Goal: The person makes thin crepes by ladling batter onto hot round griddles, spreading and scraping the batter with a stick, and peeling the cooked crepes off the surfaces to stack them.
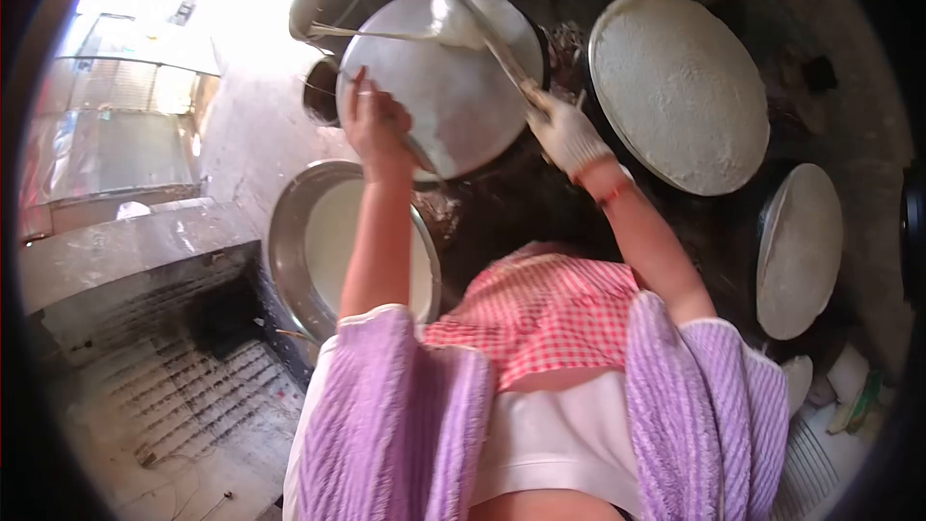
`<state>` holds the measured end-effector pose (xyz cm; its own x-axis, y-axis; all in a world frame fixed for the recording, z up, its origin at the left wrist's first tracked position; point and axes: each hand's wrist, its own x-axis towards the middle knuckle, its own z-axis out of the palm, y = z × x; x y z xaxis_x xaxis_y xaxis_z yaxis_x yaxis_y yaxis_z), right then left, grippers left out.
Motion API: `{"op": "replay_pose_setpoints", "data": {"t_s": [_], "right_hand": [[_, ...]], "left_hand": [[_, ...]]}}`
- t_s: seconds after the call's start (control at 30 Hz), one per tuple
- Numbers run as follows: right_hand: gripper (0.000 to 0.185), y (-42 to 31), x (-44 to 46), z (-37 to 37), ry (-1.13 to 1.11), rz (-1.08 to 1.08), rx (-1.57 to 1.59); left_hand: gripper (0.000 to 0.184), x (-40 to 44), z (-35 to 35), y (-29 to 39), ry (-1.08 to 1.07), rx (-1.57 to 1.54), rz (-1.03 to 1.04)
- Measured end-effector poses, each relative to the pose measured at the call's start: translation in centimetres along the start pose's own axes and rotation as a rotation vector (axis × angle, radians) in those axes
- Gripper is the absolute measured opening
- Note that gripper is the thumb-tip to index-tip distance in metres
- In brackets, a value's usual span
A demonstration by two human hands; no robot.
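Observation:
My right hand (569,138), in a pale knitted glove, grips a long stick (494,39) that slants up over a round, flat pan (434,101). Near the stick's far end is a glossy white mass (458,21), either soft dough or cloth; I cannot tell which. From it a thin pale strand or rod (371,34) runs left toward a bucket. Bare and raised at the pan's left edge, my left hand (374,123) has its fingers curled around a thin, flat greyish tool (422,156), whose kind is unclear. The pan's surface looks whitish and partly wet.
A metal basin (289,222) of white liquid stands below my left forearm. To the right are a large round pan topped with a white layer (680,92) and a smaller one (801,251). A bucket (323,0) sits at upper left, beside a ledge (125,241).

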<state>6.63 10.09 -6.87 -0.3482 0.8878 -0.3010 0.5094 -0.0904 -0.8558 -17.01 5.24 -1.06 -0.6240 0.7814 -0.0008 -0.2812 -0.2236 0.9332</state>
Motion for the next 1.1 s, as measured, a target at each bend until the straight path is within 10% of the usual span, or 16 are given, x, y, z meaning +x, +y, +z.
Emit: {"op": "replay_pose_setpoints", "data": {"t_s": [0.03, 0.3, 0.4, 0.57, 1.1], "right_hand": [[0.042, 2.5, 3.5, 2.0, 0.119, -0.270, -0.101], [0.042, 1.2, -2.6, -0.4, 0.124, 0.179, 0.284], [0.042, -3.1, -0.7, 4.8, 0.092, 0.228, 0.208], [0.044, -8.2, 3.9, 7.4, -0.048, 0.040, 0.131], [0.041, -4.4, 0.7, 5.2, 0.257, 0.378, 0.309]], "left_hand": [[0.034, -0.4, -1.5, 1.2, -0.020, -0.023, -0.026], [0.047, -7.9, -18.2, 17.5, -0.120, -0.248, -0.269], [0.045, -9.2, -19.9, 15.1, 0.159, -0.037, -0.363], [0.026, -9.3, -28.8, 4.1, 0.477, -0.523, -0.592], [0.021, -17.4, -28.7, 5.0, 0.629, -0.141, -0.237]]}}
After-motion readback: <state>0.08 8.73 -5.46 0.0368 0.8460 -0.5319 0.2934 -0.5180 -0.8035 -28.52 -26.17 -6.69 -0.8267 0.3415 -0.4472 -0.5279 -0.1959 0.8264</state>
